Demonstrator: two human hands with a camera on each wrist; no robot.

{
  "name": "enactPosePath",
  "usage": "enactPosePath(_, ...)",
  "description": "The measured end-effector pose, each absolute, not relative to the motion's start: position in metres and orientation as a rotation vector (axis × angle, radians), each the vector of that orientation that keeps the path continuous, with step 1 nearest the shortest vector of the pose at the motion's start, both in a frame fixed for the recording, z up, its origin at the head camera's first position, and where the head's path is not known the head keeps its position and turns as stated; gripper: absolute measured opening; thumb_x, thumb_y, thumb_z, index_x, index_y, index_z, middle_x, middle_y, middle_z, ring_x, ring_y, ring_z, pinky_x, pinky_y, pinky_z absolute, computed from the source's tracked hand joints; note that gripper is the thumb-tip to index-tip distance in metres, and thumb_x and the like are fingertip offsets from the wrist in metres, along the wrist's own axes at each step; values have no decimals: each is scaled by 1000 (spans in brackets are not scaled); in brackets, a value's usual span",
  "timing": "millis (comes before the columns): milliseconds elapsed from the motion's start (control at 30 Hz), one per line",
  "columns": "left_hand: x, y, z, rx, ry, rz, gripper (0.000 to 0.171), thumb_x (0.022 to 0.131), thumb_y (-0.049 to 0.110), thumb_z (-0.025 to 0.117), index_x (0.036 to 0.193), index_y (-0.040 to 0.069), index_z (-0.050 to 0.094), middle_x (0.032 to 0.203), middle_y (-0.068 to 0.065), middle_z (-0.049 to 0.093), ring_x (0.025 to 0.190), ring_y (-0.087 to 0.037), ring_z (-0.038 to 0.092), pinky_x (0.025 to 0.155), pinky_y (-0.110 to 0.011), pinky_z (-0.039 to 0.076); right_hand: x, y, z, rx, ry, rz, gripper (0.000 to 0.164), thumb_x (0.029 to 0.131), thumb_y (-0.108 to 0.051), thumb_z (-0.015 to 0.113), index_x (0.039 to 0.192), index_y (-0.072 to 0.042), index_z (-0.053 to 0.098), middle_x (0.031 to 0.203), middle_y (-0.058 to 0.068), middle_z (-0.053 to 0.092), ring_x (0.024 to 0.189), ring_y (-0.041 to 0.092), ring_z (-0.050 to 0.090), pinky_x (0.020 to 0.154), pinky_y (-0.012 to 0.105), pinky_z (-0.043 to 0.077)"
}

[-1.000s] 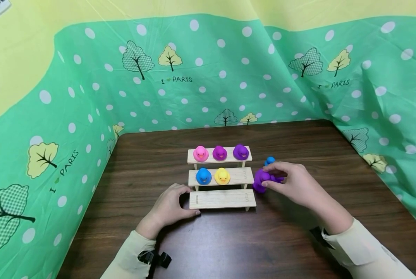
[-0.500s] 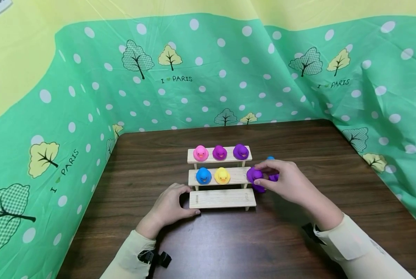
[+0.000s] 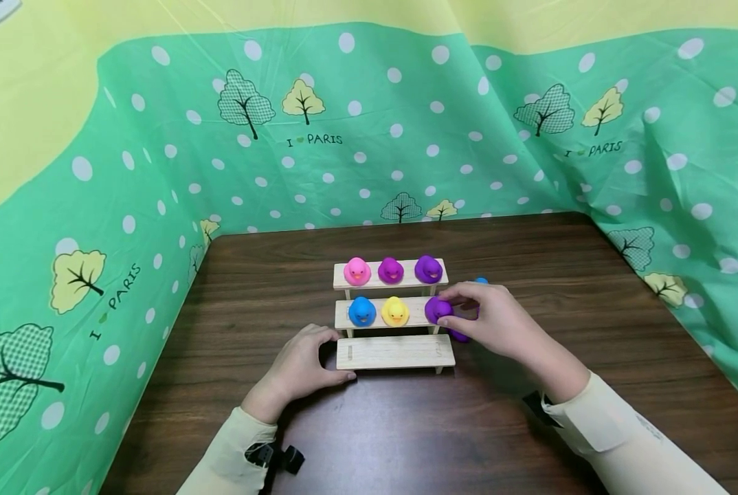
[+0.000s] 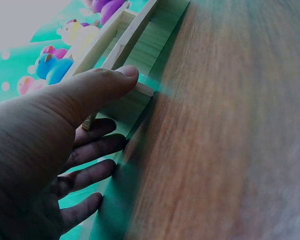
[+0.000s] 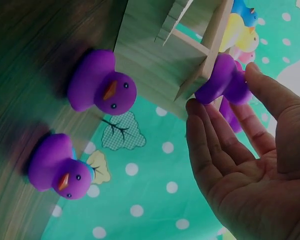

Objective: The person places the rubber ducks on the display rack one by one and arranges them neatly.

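A purple rubber duck (image 3: pixel 435 311) sits at the right end of the middle wooden shelf (image 3: pixel 369 323). My right hand (image 3: pixel 494 320) pinches it between thumb and fingers, which the right wrist view confirms with the duck (image 5: pixel 217 82) at the shelf's edge. Left of it on that shelf stand a blue duck (image 3: pixel 361 311) and a yellow duck (image 3: pixel 395 311). Around the left end of the bare front shelf (image 3: pixel 396 352) lies my left hand (image 3: pixel 297 364), thumb at the front corner; in the left wrist view its fingers are spread and loosely extended.
The back shelf (image 3: pixel 374 284) carries a pink duck (image 3: pixel 357 271), a magenta duck (image 3: pixel 390 270) and a purple duck (image 3: pixel 429 269). Two loose purple ducks, one nearer (image 5: pixel 95 85) and one farther (image 5: pixel 55 165), stand on the brown table. Part of something blue (image 3: pixel 481 280) shows behind my right hand.
My right hand has moved left with the purple duck, from beside the shelves onto the middle shelf's right end. The left hand has stayed in place.
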State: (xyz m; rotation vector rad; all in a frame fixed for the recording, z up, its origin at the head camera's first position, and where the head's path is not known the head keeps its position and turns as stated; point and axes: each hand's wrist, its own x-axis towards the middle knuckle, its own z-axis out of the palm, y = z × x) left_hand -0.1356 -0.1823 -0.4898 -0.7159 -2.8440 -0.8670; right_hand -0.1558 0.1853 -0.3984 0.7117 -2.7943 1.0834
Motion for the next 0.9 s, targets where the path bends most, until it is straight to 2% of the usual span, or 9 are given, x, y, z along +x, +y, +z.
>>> enactPosePath(133,-136,-182,-490,-721,-2844,-865,56,66,49,99,107,22,72,102,15,68,102,-8,60,90,-34,54,-158,181,-399,726,-2786,1077,32,86,-19,89,115,-16,75,109,-6,75,99,15,71,86,44,61)
enactPosePath(400,-137,-183,-490,-726,-2839,-865,56,66,49,98,108,21,72,103,14,69,102,-8,60,90,-35,54,-159,176,-399,740,-2791,1102,33,86,-18,89,116,-14,75,109,-4,76,101,20,73,86,46,61)
enactPosePath(667,-137,-184,-492,-708,-2849,-881,58,66,51,98,108,21,72,104,14,68,102,-11,61,90,-35,54,-159,180,-400,769,-2770,1105,37,86,-20,89,119,-14,74,112,-5,76,103,19,74,87,40,61)
enactPosePath(900,-137,-183,-491,-708,-2848,-876,59,66,50,98,110,21,72,108,12,70,106,-13,63,93,-36,54,-153,201,-400,638,-2784,1069,40,87,-24,89,122,-13,74,116,4,75,106,26,72,86,50,59)
